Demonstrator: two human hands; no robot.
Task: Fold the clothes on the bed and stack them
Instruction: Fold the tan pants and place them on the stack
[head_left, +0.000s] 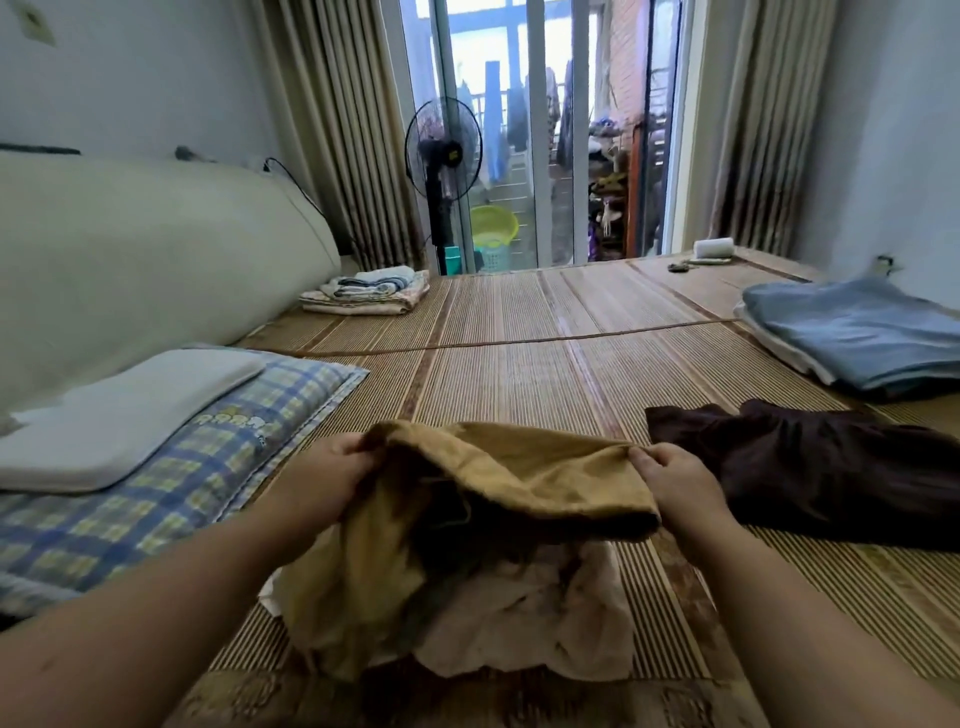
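Two hands, one item: the left hand (337, 467) and right hand (675, 478) each pinch an end of the tan garment (519, 467) along its upper edge. Their fingers are curled round the cloth and lift it stretched between them, presumably to square it before a fold. Its lower part hangs from the grip toward the person and drapes over a pale cloth (545, 623) crumpled directly beneath on the mat (519, 338); this one is unfolded and probably next. Just right of the right hand lies a dark garment (831, 478), loose on the mat and also unfolded. Beyond it, farther right, is a blue folded pile (857, 332). Left of the left hand is a checked pillow (182, 493) with a white pad (119, 415) on top. Far ahead-left of the grip, by the headboard (130, 249), sits a folded stack (363, 296), a likely destination. Judged progress: partway.
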